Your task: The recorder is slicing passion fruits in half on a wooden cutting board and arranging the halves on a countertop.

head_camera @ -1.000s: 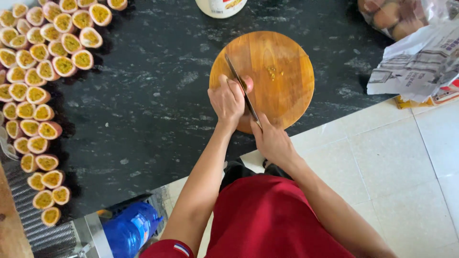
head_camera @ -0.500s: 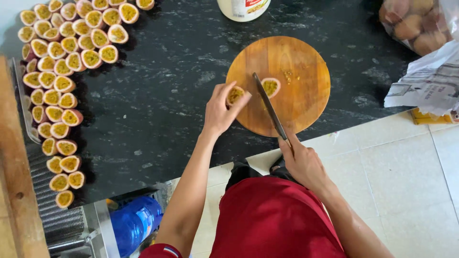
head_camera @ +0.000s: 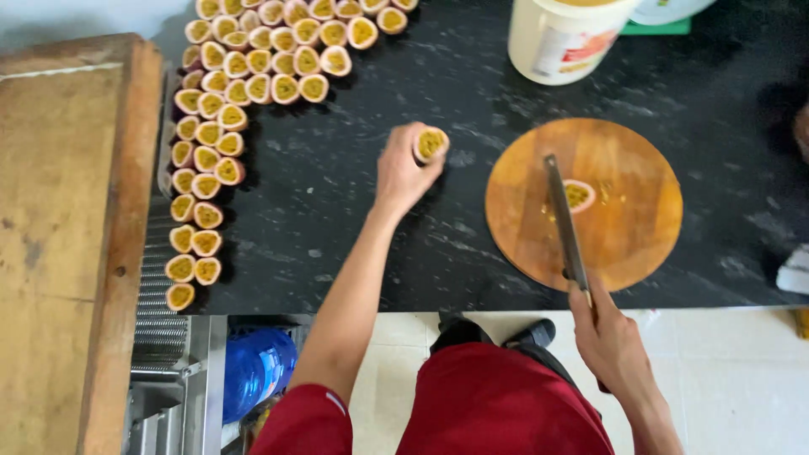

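Wooden round cutting board (head_camera: 624,227) as landmark. Left hand (head_camera: 403,173) has moved off it to the left, fingers pinching a passion fruit half (head_camera: 431,143) over the black bench (head_camera: 354,211) — cut now done. Other half (head_camera: 578,195) lies on the board. Right hand (head_camera: 613,341) grips the knife (head_camera: 566,223). Halved fruit rows (head_camera: 227,109) far left; white tub (head_camera: 573,38) above.

Left hand (head_camera: 403,173) stretched forward, fingers curled in a grip; right hand (head_camera: 613,341) drawn back, fist closed.
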